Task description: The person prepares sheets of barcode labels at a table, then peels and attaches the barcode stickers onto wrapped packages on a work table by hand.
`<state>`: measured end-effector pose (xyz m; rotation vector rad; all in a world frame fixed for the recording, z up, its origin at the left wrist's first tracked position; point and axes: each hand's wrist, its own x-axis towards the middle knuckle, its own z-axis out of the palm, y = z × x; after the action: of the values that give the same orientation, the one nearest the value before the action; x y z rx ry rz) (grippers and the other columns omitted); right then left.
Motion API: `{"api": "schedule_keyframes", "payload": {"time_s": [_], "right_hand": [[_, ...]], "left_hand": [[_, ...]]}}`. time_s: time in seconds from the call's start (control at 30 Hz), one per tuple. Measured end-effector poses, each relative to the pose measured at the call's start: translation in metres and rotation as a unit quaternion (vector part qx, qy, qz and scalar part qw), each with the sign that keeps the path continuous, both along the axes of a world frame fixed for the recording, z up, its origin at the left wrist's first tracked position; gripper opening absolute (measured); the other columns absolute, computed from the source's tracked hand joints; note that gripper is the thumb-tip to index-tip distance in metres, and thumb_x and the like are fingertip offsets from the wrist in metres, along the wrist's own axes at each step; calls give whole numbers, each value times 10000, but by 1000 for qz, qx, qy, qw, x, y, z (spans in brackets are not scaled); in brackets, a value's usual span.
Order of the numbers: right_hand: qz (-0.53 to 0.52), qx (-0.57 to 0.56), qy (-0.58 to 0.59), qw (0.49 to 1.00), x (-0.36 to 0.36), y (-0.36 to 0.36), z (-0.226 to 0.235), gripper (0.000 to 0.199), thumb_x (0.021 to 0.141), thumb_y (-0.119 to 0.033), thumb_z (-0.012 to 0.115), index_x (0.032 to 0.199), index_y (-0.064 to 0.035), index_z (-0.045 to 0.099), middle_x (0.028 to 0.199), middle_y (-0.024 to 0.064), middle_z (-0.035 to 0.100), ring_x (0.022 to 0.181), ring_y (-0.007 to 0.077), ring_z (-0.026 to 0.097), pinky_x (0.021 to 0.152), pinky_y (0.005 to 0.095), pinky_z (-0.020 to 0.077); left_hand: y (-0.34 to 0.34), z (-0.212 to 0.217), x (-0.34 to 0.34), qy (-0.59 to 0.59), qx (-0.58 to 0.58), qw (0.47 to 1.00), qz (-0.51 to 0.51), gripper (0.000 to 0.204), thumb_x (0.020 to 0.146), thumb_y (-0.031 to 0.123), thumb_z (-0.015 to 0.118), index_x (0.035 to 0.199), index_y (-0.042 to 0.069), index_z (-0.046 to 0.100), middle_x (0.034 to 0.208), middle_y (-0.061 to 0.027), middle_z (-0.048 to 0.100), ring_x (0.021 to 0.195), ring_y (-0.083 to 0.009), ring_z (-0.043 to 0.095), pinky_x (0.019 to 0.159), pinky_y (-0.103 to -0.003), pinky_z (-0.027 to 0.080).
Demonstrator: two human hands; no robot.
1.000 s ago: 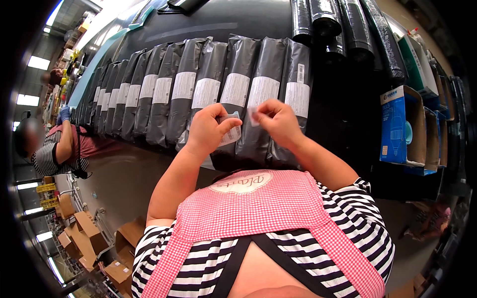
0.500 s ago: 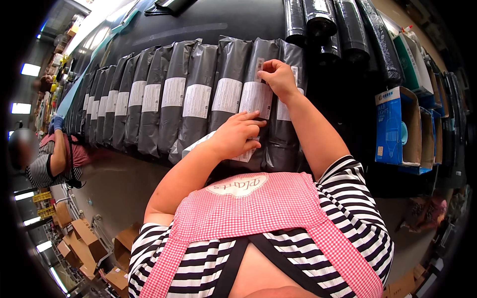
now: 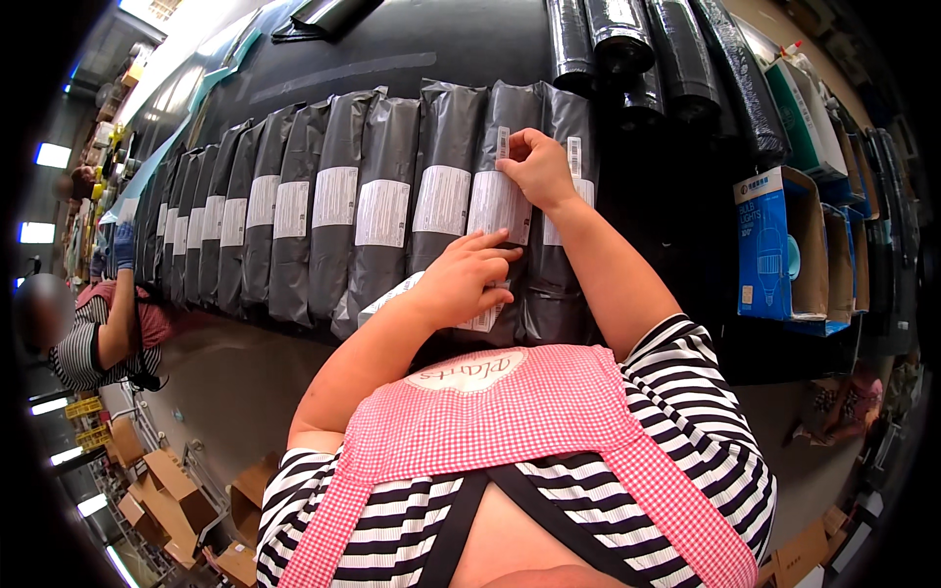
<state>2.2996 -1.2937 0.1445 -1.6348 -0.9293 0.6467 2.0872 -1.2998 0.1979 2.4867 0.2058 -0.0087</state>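
My right hand (image 3: 541, 171) has its thumb and index finger pinched at the lower end of a narrow barcode sticker (image 3: 503, 140), which lies on the upper part of a dark grey plastic package (image 3: 512, 104). Below that sticker the package carries a wide white printed label (image 3: 495, 204). My left hand (image 3: 469, 278) rests palm down with fingers apart, its fingertips at this label's lower edge. Under it a white sheet with barcodes (image 3: 482, 319) shows partly; whether the hand grips it is hidden. To the right, a neighbouring package (image 3: 564, 122) bears its own barcode sticker (image 3: 574, 155).
Several similar labelled packages (image 3: 384, 147) stretch leftward in a row on the black table (image 3: 392, 44). Black film rolls (image 3: 622, 49) lie at the back right, with open blue cardboard boxes (image 3: 765, 245) nearer. A gloved co-worker (image 3: 103, 338) stands at the far left.
My right fingertips have slid slightly down along the barcode sticker. My left hand stays nearly in place. The co-worker's arm has shifted, and the whole view has moved a little.
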Motion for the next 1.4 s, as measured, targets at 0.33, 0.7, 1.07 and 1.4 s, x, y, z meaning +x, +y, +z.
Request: {"api": "schedule_keyframes", "payload": {"time_s": [0.33,0.7,1.07,1.4], "right_hand": [[-86,-124,-195,969,30,39,14,591,702,-252,856,1138,-3,543,1164,179,555,1007,359,613,886,399,499],[323,100,234,911,-72,-88,74,322,756,-136,837,974,-20,631,896,8,651,814,78,604,745,238,489],[294,10,112,949,-112,-94,98,238,803,9,717,978,-20,558,851,28,626,785,81,600,716,240,506],[202,65,-6,977,-163,-88,85,59,834,-1,672,873,-4,629,824,93,681,697,126,641,658,255,503]], "left_hand": [[0,1,-2,18,-20,1000,-1,273,820,246,731,761,49,552,1365,-98,566,1429,-298,307,1153,-477,254],[2,57,-49,-169,-347,883,267,209,820,147,765,795,22,599,787,1,606,721,-68,526,660,-238,448],[-6,67,-84,-192,-267,877,350,158,818,109,753,861,1,647,790,-41,631,712,-87,574,639,-263,478],[-2,63,-129,-232,-14,909,346,231,771,230,762,757,42,629,747,-138,621,703,-338,613,622,-397,479]]}}
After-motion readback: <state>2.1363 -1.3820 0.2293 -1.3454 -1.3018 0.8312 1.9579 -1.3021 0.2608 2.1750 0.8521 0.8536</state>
